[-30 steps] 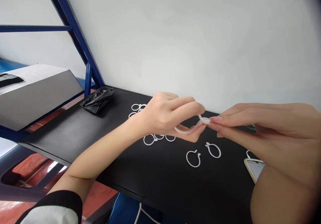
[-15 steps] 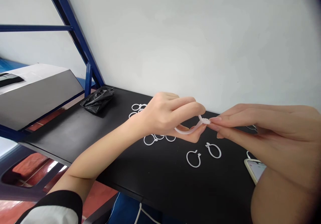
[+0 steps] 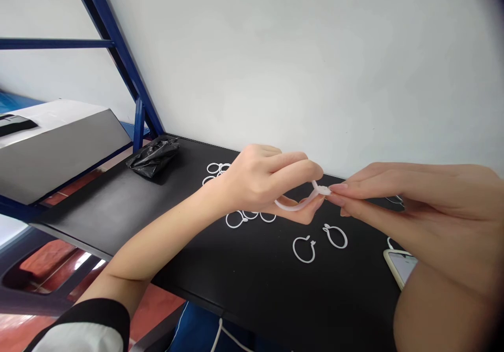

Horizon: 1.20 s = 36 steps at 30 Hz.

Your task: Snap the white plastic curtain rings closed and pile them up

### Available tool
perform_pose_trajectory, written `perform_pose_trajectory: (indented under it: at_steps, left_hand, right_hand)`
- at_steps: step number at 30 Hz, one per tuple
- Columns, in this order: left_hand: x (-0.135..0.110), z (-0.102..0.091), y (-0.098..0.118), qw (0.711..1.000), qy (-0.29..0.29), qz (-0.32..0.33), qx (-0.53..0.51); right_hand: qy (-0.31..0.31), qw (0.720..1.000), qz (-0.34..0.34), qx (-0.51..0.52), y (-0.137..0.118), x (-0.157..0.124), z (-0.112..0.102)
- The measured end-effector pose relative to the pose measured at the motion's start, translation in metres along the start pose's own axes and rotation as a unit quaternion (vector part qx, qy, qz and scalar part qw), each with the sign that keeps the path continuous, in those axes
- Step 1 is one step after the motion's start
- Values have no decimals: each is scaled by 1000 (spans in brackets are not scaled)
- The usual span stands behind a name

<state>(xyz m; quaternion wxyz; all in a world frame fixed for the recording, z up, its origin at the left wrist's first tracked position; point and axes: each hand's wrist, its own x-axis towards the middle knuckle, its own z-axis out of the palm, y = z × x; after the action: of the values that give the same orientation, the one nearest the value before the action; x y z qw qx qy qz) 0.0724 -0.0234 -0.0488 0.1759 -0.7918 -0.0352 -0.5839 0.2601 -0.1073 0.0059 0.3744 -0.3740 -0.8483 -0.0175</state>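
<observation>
Above the black table [image 3: 236, 268], my left hand [image 3: 271, 178] holds a white plastic curtain ring [image 3: 296, 206], its curve hanging inside the bent thumb and fingers. My right hand [image 3: 397, 199] pinches the small tab end of the same ring between thumb and fingertips. Below the hands lie an open white ring [image 3: 304, 250] and, to its right, another white ring [image 3: 337, 237] whose ends lie together. Several more white rings [image 3: 235, 219] are scattered under and behind my left forearm, partly hidden by it.
A crumpled black plastic bag [image 3: 153, 157] lies at the table's far left. A phone [image 3: 399, 265] sits at the right, partly covered by my right arm. Blue metal frame bars [image 3: 118, 47] rise at the left against the white wall [image 3: 299, 68]. A white cable [image 3: 218, 336] hangs at the front edge.
</observation>
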Motion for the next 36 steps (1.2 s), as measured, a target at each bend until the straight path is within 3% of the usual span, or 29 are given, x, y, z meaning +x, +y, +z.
perform_pose_trajectory:
  at_steps: [5,12,36]
  left_hand:
    - [-1,0,0,1000,-3,-2,3]
    - [-4,-4,-1,998,-60,-15,9]
    - [-4,-3,-2,997,-55,-24,-41]
  right_hand:
    - [-12,1000,-2,-3,1,-3,-1]
    - [33,999,-7,-15,3,-7,8]
    - [11,1000,3,-25,-1,-5,7]
